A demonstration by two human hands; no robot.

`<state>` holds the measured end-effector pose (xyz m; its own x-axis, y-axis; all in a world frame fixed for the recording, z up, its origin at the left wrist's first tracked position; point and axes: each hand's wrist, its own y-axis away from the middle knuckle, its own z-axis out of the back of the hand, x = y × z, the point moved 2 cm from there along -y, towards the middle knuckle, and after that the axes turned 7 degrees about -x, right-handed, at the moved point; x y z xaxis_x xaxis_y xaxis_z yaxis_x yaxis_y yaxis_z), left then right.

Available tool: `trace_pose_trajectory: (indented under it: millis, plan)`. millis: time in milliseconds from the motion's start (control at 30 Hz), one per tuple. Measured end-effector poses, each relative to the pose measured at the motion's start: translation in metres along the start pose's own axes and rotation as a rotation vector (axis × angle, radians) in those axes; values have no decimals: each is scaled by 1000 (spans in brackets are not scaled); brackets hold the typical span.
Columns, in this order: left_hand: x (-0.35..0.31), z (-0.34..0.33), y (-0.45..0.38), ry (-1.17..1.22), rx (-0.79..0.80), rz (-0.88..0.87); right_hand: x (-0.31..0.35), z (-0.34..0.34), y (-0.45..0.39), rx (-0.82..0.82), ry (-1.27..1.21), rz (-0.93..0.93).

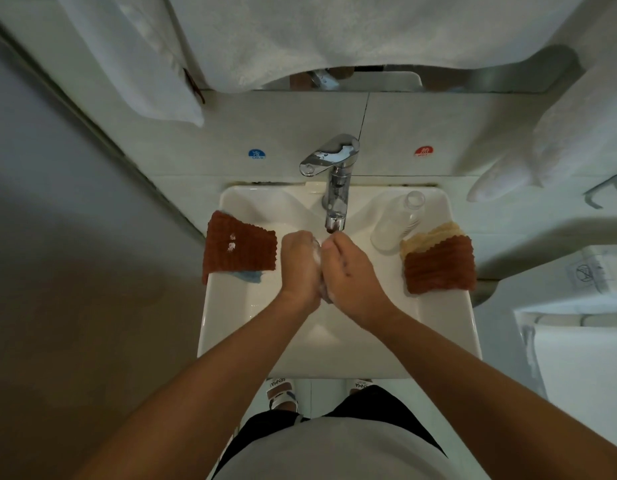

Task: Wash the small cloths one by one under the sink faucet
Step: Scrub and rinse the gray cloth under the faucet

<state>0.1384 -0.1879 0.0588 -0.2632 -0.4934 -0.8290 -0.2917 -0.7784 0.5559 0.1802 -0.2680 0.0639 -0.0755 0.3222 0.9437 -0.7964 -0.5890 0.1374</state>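
Two hands meet over the basin of the white sink point(227, 327), just below the spout of the single chrome faucet point(334, 188). The left hand point(300, 268) and right hand point(348, 271) are pressed together, fingers curled around a soapy pale cloth point(317, 259) squeezed between them; only slivers of it show, so its colour is hard to judge.

Four other cloths are visible, and more may lie hidden. On the left rim a rust-brown cloth point(239, 247) (flecked with suds) covers a blue cloth point(249, 276). On the right rim a second rust-brown cloth point(438, 268) overlaps a tan cloth point(428, 237). One clear bottle point(397, 223) stands just beside that pile. Between the piles, the basin around the hands lies open.
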Motion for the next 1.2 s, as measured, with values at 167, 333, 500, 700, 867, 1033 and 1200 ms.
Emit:
trace_pose_trajectory:
  millis: [167,333,500,700,867,1033,1200]
  plan:
    - [6,-3,8,-9,45,-30,-2,1,3,-97,-101,-143]
    - [14,-2,18,-18,60,-141,-5,5,-5,-96,-74,-144]
    - [1,1,4,99,-24,-147,-1,-5,10,-1,-101,-6]
    - [15,-2,23,-126,85,-104,-12,0,1,-190,-99,-134]
    - [15,4,24,-129,83,-138,-16,-1,3,-78,-43,-117]
    - [14,6,11,-57,42,-102,-12,-9,6,-38,-40,-107]
    - [31,-5,26,-100,113,-158,-13,7,-6,-126,65,-57]
